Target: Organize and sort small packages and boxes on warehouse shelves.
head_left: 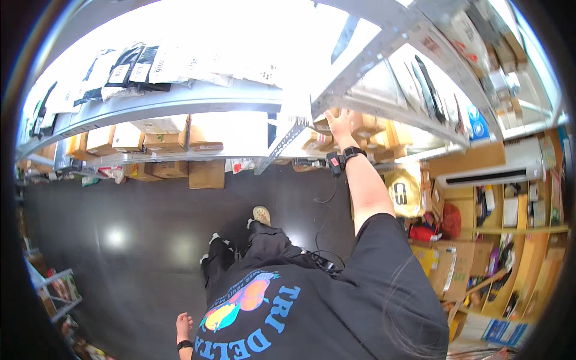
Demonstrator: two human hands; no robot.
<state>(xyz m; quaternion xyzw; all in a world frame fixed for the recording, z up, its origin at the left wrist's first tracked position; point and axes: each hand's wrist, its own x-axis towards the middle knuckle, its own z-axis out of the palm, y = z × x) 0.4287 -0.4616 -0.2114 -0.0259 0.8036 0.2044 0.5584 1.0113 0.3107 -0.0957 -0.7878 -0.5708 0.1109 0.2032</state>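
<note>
My right arm stretches up and forward to the metal shelf rack. At its end my right hand (341,127) is open against the small cardboard boxes (363,125) on a lower shelf, fingers spread. Whether the fingertips touch a box is hard to tell in the glare. On that wrist sit a black band (353,154) and a small black device (334,163) with a cable hanging down. Low at my side hangs my left hand (183,327), loosely open with nothing in it, a black band (185,344) on its wrist.
A perforated metal upright (287,141) stands just left of my right hand. Bagged parcels (129,69) line the upper shelf, with cardboard boxes (204,133) below. To the right are a gold round package (405,192), a white long appliance (492,171) and cluttered wooden shelving (522,230).
</note>
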